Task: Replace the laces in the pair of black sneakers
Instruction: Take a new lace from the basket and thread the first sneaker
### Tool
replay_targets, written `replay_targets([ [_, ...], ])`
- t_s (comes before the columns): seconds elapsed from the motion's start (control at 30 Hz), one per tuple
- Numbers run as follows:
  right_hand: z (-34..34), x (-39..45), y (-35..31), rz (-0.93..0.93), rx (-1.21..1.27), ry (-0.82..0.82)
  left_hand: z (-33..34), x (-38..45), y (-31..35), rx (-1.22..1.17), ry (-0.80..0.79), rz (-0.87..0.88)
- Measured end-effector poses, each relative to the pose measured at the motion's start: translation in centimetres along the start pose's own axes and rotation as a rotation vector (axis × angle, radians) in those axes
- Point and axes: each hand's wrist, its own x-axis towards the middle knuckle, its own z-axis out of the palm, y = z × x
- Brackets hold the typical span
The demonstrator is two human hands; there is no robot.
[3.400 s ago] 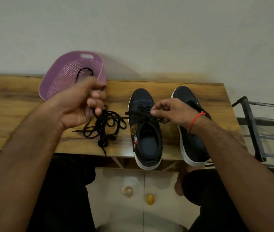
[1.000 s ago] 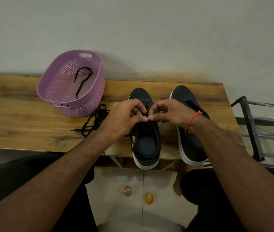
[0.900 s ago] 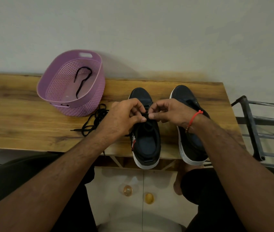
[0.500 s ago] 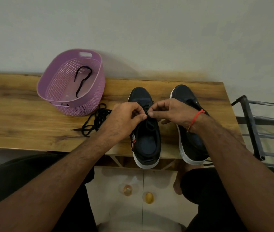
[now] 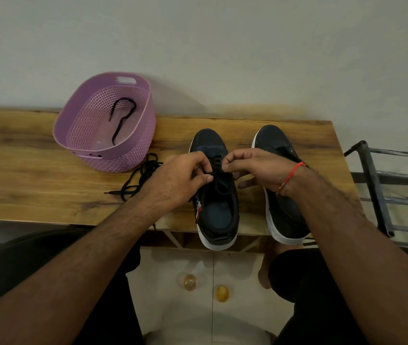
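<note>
Viewing the scene through the head camera, I find two black sneakers with white soles standing side by side on the wooden counter (image 5: 36, 175), toes at 12 o'clock and heels overhanging the near edge at 6 o'clock. My left hand (image 5: 175, 180) is closed in a pinch on the black lace (image 5: 219, 179) over the eyelets of the left sneaker (image 5: 216, 207), thumb and curled fingers gripping it from the 9 o'clock side. My right hand (image 5: 257, 168) meets it from the 3 o'clock side, its fingers likewise curled and pinching the same lace over the tongue; the two sets of fingertips sit just apart. A red thread band (image 5: 291, 176) circles the right wrist. The right forearm crosses over the right sneaker (image 5: 276, 145), hiding most of its upper, so I cannot tell whether that shoe is laced. At 9 o'clock from the left sneaker a loose tangle of black laces (image 5: 138, 180) lies on the counter, partly covered by the left wrist, one tip pointing toward 9 o'clock. Just beyond that tangle, at 11 o'clock, stands a purple perforated basket (image 5: 123, 155), tilted toward me, with a single black lace piece (image 5: 120, 115) lying inside. A dark metal rack (image 5: 377, 192) stands off the counter's end at 3 o'clock. A plain pale wall (image 5: 223, 46) backs the counter at 12 o'clock.
</note>
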Motion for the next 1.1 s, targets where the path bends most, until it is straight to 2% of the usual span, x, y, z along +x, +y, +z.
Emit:
replay_targets([
  [0.47, 0.7, 0.2, -0.1, 0.058, 0.115, 0.078, 0.1, 0.0, 0.1, 0.088, 0.061, 0.043],
  [0.67, 0.5, 0.1, -0.1, 0.056, 0.06, 0.169, -1.0, -0.3, 0.0, 0.084, 0.033, -0.036],
  [0.8, 0.6, 0.0, -0.4, 0.048, 0.083, 0.248, -1.4, -0.6, 0.4, 0.054, 0.02, -0.018],
  [0.97, 0.5, 0.4, -0.3, -0.021, 0.144, 0.459, -1.8, -0.8, 0.8, -0.008, -0.101, 0.029],
  [1.1, 0.3, 0.7, -0.1, -0.061, 0.187, 0.568, -1.7, -0.9, 1.0, -0.157, -0.244, -0.045],
])
